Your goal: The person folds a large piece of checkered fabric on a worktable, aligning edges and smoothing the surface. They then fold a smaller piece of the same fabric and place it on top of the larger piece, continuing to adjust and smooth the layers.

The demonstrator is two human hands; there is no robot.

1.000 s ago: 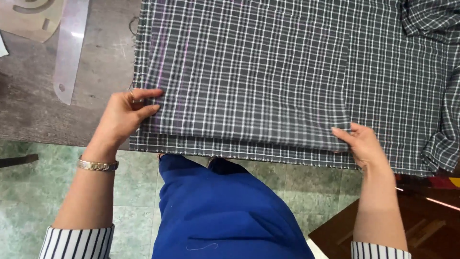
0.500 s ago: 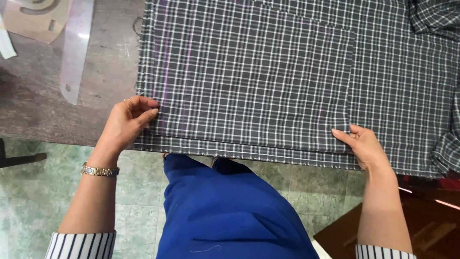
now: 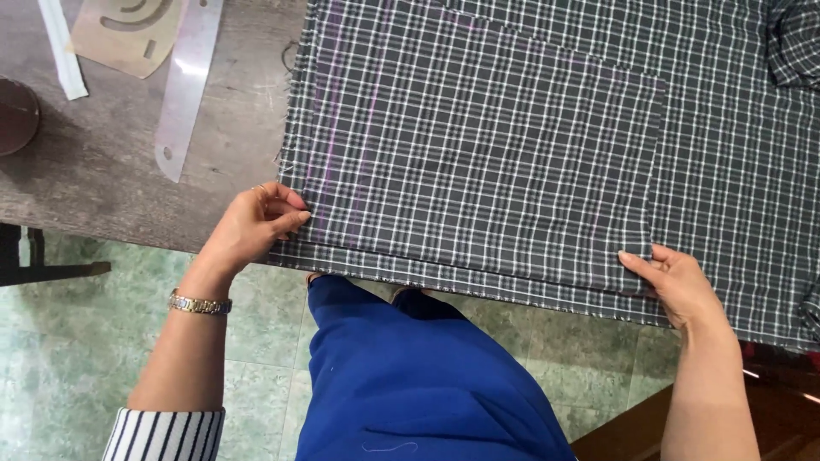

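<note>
A dark grey plaid fabric [image 3: 530, 145] with white checks and thin purple stripes lies spread over a grey wooden table [image 3: 120, 188]. A folded upper layer of it ends in a straight edge near the table's front. My left hand [image 3: 252, 226] pinches the near left corner of that layer, fingers closed on the cloth. My right hand [image 3: 675, 286] grips the near right corner of the same layer, thumb on top. A gold watch sits on my left wrist.
A clear plastic ruler [image 3: 188, 85] lies left of the fabric, beside a brown curved template [image 3: 128, 30] and a white strip [image 3: 61, 47]. A dark round object [image 3: 15, 115] sits at the far left edge. Green tiled floor [image 3: 68, 358] lies below; my blue skirt [image 3: 418, 376] presses against the table.
My hands stay on the same two corners of the cloth. The view has tilted slightly, so the fabric and table now sit a little lower in frame.
</note>
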